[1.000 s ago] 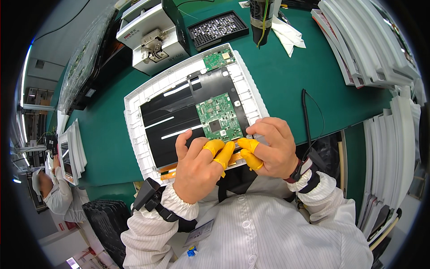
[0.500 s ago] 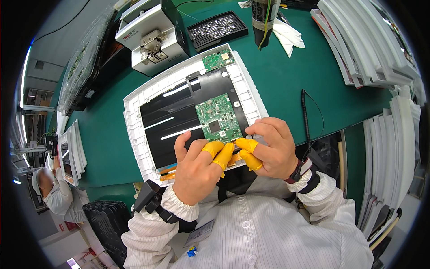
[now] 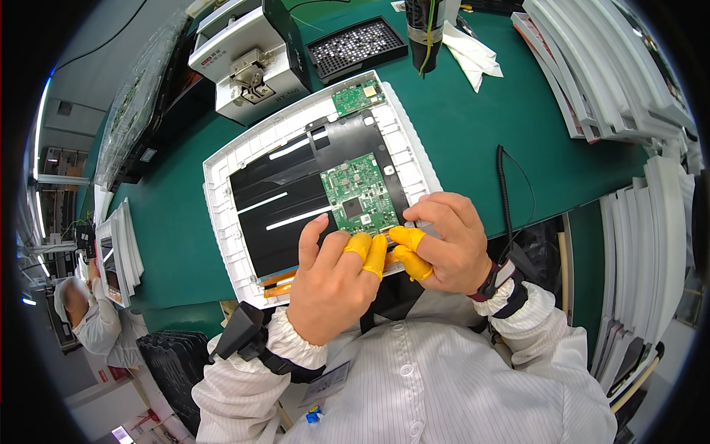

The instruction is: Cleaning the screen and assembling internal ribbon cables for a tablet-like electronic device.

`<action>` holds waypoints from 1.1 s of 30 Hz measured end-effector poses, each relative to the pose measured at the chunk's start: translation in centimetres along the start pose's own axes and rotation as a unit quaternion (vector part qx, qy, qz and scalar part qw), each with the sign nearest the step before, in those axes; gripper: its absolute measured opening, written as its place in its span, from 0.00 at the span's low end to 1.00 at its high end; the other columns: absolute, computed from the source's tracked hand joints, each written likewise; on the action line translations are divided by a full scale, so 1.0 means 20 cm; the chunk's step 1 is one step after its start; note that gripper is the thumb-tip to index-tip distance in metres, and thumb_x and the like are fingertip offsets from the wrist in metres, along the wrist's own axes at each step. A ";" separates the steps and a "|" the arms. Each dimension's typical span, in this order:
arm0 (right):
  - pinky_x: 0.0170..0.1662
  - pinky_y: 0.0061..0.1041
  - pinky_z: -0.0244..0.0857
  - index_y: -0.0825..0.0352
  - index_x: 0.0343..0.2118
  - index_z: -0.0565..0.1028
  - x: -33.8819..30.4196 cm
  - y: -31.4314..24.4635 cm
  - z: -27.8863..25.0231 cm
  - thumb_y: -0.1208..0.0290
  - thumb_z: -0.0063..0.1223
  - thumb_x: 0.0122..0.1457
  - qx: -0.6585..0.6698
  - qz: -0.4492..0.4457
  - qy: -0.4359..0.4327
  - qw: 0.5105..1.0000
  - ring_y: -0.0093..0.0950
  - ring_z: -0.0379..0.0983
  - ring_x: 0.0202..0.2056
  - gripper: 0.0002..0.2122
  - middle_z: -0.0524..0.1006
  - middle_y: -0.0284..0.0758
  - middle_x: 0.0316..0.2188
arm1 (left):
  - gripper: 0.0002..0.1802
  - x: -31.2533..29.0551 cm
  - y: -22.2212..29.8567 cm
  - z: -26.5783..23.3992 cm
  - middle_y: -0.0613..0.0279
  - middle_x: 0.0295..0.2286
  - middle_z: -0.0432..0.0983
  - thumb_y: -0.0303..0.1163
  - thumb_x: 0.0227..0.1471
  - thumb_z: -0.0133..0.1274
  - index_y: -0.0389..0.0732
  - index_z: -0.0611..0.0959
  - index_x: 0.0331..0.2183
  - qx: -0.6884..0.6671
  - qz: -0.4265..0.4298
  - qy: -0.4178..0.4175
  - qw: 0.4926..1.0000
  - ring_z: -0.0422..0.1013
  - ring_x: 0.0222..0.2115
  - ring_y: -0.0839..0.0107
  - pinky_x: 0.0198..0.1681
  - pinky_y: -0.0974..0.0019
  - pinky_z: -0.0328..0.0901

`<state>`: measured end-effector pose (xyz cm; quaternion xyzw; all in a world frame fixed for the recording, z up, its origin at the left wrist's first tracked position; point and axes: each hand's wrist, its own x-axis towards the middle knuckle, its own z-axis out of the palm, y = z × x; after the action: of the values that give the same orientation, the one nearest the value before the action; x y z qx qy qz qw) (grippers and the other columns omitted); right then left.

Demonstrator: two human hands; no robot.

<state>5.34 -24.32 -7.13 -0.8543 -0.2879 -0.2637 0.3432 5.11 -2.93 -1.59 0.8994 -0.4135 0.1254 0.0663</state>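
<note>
A white-framed display panel [image 3: 214, 185] with a black back lies on the green bench, and a green circuit board [image 3: 364, 181] sits on its right part. An orange flat cable [image 3: 390, 259] shows between my hands at the board's near edge. My left hand [image 3: 333, 277], in yellow finger cots, has its thumb and forefinger closed at this cable, its other fingers raised. From the other side my right hand [image 3: 447, 240], also in yellow cots, pinches at the same place. The fingertips partly hide the cable and connector. More orange flat cable [image 3: 277, 290] lies along the panel's near left edge.
A white machine [image 3: 255, 66] and a black tray of small metal parts [image 3: 357, 48] stand beyond the panel. A dark cylindrical tool [image 3: 423, 37] hangs near a white cloth [image 3: 472, 55]. White panels are stacked at right [image 3: 599, 66]. A coiled black cord [image 3: 503, 192] lies right.
My left hand has shifted slightly right and its forefinger has straightened along the board's near edge. My right hand stays nearly in place. The panel appears almost still.
</note>
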 end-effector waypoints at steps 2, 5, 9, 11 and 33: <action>0.46 0.36 0.68 0.63 0.25 0.77 0.00 0.00 0.00 0.70 0.68 0.41 0.002 0.002 -0.005 1.000 0.36 0.71 0.47 0.10 0.76 0.34 0.41 | 0.08 0.00 0.00 0.00 0.59 0.31 0.80 0.30 0.43 0.62 0.37 0.87 0.28 -0.007 0.004 -0.001 1.000 0.74 0.38 0.63 0.63 0.42 0.52; 0.46 0.36 0.68 0.63 0.24 0.76 0.00 0.00 0.00 0.70 0.69 0.40 0.002 -0.005 -0.001 1.000 0.36 0.71 0.47 0.10 0.76 0.34 0.41 | 0.09 -0.01 0.00 0.02 0.58 0.32 0.80 0.29 0.42 0.62 0.37 0.87 0.29 -0.013 -0.006 0.021 1.000 0.74 0.38 0.62 0.63 0.41 0.53; 0.46 0.36 0.68 0.63 0.24 0.76 -0.01 0.01 0.00 0.70 0.69 0.39 0.003 -0.006 -0.004 1.000 0.36 0.71 0.47 0.11 0.76 0.34 0.41 | 0.09 -0.02 0.00 0.01 0.58 0.32 0.80 0.28 0.40 0.62 0.37 0.87 0.29 -0.014 -0.029 0.011 0.999 0.73 0.39 0.62 0.63 0.41 0.52; 0.46 0.35 0.68 0.63 0.24 0.76 -0.01 0.01 0.00 0.71 0.69 0.39 0.001 -0.005 0.000 1.000 0.35 0.71 0.47 0.11 0.76 0.34 0.41 | 0.09 -0.01 -0.01 0.01 0.58 0.32 0.80 0.28 0.40 0.62 0.37 0.87 0.29 -0.018 -0.031 -0.001 0.999 0.73 0.39 0.62 0.63 0.40 0.52; 0.46 0.36 0.66 0.62 0.25 0.76 0.00 0.00 0.00 0.70 0.68 0.40 0.006 -0.012 -0.013 1.000 0.34 0.70 0.48 0.10 0.75 0.33 0.41 | 0.08 0.00 -0.07 0.01 0.60 0.34 0.81 0.27 0.38 0.64 0.37 0.88 0.27 -0.062 0.000 0.000 0.998 0.73 0.41 0.64 0.63 0.42 0.55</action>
<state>5.40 -24.44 -7.10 -0.8521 -0.3036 -0.2550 0.3416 6.19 -1.97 -1.81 0.8934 -0.4207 0.0998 0.1220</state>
